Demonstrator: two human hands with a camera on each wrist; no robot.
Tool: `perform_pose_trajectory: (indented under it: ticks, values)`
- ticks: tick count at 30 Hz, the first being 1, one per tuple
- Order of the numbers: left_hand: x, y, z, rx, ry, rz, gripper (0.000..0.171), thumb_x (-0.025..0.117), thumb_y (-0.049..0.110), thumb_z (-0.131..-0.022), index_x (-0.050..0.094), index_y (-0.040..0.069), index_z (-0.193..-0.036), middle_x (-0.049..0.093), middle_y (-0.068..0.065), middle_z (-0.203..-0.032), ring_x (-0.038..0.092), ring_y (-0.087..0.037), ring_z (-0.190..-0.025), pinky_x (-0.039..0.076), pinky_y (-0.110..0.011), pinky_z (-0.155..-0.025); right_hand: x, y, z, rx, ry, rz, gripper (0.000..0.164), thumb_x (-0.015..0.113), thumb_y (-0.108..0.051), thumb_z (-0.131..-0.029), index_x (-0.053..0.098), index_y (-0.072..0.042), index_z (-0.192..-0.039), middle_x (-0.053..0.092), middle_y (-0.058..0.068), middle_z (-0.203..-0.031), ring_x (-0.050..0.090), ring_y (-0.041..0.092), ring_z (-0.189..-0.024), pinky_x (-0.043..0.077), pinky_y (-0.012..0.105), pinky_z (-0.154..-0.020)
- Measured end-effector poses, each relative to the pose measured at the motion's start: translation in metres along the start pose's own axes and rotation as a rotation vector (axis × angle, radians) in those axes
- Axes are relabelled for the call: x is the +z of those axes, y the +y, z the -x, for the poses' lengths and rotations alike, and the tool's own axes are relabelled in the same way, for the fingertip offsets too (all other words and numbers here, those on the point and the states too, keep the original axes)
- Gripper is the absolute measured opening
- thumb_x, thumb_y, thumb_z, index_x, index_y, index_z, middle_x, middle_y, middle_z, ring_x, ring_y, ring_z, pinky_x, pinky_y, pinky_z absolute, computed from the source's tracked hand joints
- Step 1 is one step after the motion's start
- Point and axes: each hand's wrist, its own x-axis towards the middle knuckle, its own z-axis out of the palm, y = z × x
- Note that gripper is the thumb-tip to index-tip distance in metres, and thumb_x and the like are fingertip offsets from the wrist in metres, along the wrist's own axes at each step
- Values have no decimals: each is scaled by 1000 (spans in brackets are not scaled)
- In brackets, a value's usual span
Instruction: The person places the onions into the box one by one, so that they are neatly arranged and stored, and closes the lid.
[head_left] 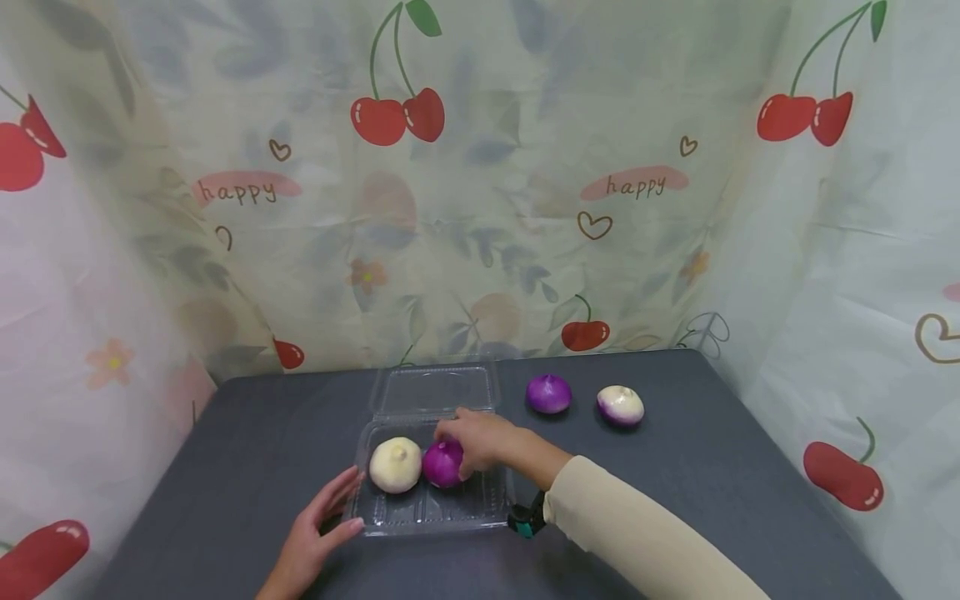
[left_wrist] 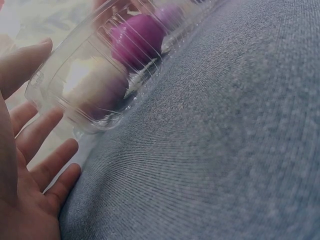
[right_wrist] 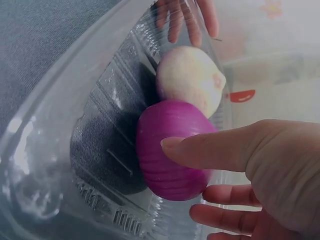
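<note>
A clear plastic clamshell container (head_left: 420, 521) stands on the dark table with its lid tipped back. In its left part sits a whitish onion (head_left: 395, 467), which shows a purple underside in the left wrist view. Beside it is a purple onion (right_wrist: 167, 145), held in my right hand (head_left: 480, 440), the thumb across its side and the fingers around its far side. My left hand (head_left: 315, 521) rests by the container's left edge, thumb and fingers spread and fairly straight, with fingertips right at the plastic wall in the left wrist view.
Right of the container, on the dark cloth-covered table (head_left: 637, 500), lie another purple onion (head_left: 549, 394) and a white-and-purple onion (head_left: 620, 406). A cherry-patterned curtain (head_left: 465, 250) hangs behind and along both sides. A dark band with a device (head_left: 527, 517) is on the right wrist.
</note>
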Motion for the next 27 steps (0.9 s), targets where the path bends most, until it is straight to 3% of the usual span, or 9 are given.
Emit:
perform_pose_trajectory:
  ticks: [8,27]
  values:
    - [0,0,0,17,5,3,59,70,12,-89,47,11,-143,56,-8,-137,53,-9,-120,44,-28,-91,1,2,0,-13,13,20,53,88,-28,-72,56,-23,-114,51,-4,-102,55,13,-93,48,32,-80]
    - [1,4,0,-49,2,3,59,71,15,-89,47,11,-143,56,-7,-138,53,-9,-120,44,-30,-92,3,5,-3,-20,31,-17,55,89,-29,-71,53,-24,-113,50,-3,-104,55,13,-92,48,31,-78]
